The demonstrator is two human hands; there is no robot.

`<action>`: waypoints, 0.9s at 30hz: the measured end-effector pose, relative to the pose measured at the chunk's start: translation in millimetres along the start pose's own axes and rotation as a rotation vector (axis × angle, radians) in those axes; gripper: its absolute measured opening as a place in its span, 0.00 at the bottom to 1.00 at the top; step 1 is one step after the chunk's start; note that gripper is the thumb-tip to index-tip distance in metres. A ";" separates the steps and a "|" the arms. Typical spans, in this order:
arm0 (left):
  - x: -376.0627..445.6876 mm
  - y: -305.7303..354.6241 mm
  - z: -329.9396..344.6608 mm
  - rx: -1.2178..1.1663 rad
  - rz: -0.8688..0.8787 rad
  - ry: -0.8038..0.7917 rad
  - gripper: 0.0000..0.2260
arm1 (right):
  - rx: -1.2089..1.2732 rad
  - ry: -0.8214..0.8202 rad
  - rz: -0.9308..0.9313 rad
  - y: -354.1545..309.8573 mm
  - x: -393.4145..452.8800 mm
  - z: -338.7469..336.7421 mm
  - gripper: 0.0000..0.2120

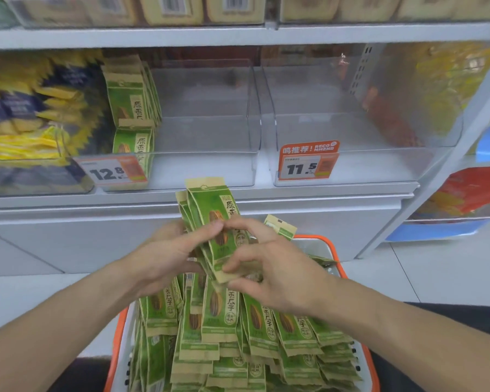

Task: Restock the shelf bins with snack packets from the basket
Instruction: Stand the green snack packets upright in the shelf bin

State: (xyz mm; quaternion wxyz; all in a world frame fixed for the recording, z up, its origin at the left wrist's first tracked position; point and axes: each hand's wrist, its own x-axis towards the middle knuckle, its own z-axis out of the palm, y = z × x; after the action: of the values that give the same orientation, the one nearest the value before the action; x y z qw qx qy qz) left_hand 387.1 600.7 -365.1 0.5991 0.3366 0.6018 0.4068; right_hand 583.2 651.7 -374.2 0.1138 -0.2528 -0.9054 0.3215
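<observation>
Green snack packets [221, 230] form a bundle that both my hands grip, left hand [164, 256] and right hand [277, 267], above the heaped orange basket [320, 241], near the clear bin [204, 137].

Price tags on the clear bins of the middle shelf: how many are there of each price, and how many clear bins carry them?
Price tag reading 12.8: 1
Price tag reading 11.5: 1
Clear bin with green packets at its left side: 1
Clear bin on the right: 1
Total: 2 tags, 2 bins
</observation>
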 end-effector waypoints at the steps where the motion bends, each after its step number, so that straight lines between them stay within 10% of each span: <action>1: -0.8 6.5 -3.5 0.045 0.026 0.025 0.17 | 0.015 0.016 -0.015 -1.9 2.8 -3.4 0.07; 7: -3.6 36.6 -40.8 0.220 0.076 -0.065 0.17 | 0.210 0.407 0.180 -7.0 21.5 -25.1 0.17; 12: -2.2 34.4 -57.9 0.222 0.113 -0.157 0.22 | 0.621 0.149 0.405 0.7 42.7 -32.6 0.41; 18: 8.0 27.9 -71.1 0.206 0.152 -0.200 0.22 | 0.803 0.002 0.340 -4.3 67.2 -22.9 0.23; 27: 12.5 43.3 -110.5 0.769 0.537 0.452 0.24 | 0.470 0.482 0.030 -31.1 119.6 -38.2 0.22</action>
State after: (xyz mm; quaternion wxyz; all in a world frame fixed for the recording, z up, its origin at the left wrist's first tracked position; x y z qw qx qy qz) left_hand 272.9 621.5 -337.5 0.1618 0.5788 0.7145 0.3582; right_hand 484.2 714.5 -319.8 0.3751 -0.3018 -0.7498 0.4540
